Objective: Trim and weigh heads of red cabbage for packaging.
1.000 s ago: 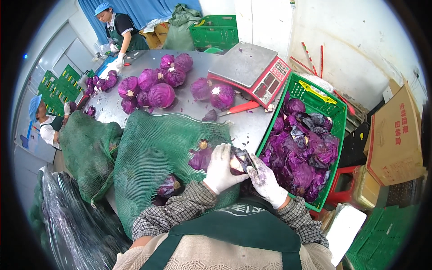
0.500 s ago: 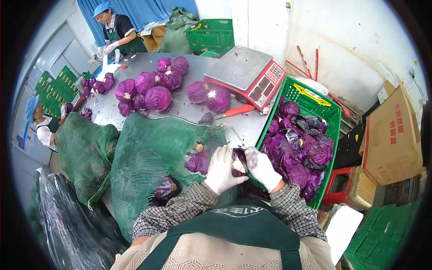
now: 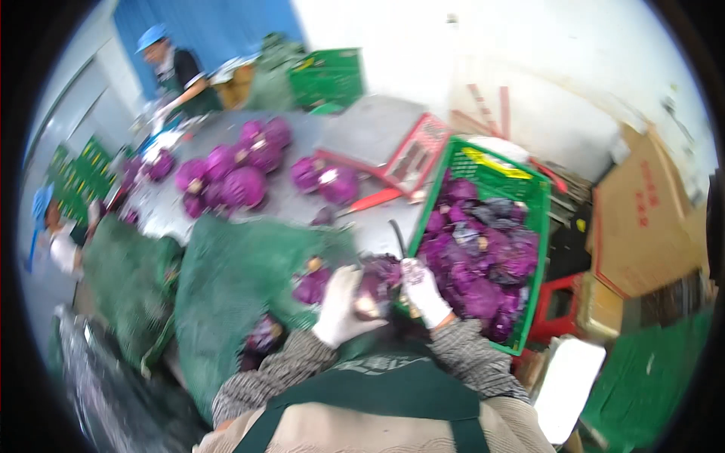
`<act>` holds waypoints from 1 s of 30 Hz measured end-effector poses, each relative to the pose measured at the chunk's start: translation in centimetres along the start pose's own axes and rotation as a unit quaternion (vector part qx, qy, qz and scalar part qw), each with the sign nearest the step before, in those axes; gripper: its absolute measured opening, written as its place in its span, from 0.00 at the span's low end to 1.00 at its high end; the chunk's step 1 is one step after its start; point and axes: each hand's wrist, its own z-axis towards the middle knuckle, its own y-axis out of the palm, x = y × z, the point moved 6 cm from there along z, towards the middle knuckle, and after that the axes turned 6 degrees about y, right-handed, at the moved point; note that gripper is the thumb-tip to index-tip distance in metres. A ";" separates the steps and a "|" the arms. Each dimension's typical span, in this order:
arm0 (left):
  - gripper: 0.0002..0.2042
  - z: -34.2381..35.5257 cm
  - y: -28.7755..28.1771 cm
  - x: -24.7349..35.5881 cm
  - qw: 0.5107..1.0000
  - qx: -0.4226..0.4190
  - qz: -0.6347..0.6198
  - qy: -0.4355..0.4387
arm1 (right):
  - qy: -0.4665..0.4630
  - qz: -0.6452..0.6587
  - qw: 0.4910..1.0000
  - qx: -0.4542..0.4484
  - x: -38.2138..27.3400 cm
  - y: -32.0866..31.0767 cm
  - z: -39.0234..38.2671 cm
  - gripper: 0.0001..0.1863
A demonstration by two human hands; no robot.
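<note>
In the blurred head view, my white-gloved left hand (image 3: 343, 309) curls round the left side of a red cabbage (image 3: 374, 287), which has a pale patch low on it. On the cabbage's right, my gloved right hand (image 3: 425, 294) is closed on a dark curved strip (image 3: 396, 238), apparently an outer leaf. Beneath and left of them lies a green mesh bag (image 3: 219, 302) with cabbages (image 3: 310, 287). A red-handled knife (image 3: 374, 200) rests beyond on the steel table (image 3: 381, 230). Directly right, a green crate (image 3: 529, 241) holds purple leaves (image 3: 479, 279).
Several red cabbages (image 3: 242, 185) sit behind the bag, beside a red scale (image 3: 377, 128). A second full mesh bag (image 3: 128, 279) lies left. Two co-workers (image 3: 181, 83) (image 3: 64, 241) stand at the left and far side. A cardboard box (image 3: 634, 211) leans at the right.
My hands have moved slightly down and left in the view, and the dark strip now sticks up from my right hand. The whole picture has shifted and blurred.
</note>
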 end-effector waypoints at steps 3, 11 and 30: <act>0.55 -3.2 -1.3 -1.8 0.996 0.019 -0.008 -0.084 | 0.204 0.100 0.974 -0.001 3.6 0.1 0.1 0.13; 0.42 -4.9 1.2 -5.4 0.939 0.145 -0.195 -0.245 | 0.097 0.032 0.982 0.161 6.1 -9.6 0.7 0.14; 0.53 1.6 0.2 -4.2 0.985 -0.103 0.136 -0.002 | -0.164 -0.132 0.969 -0.129 -6.1 4.6 -1.6 0.20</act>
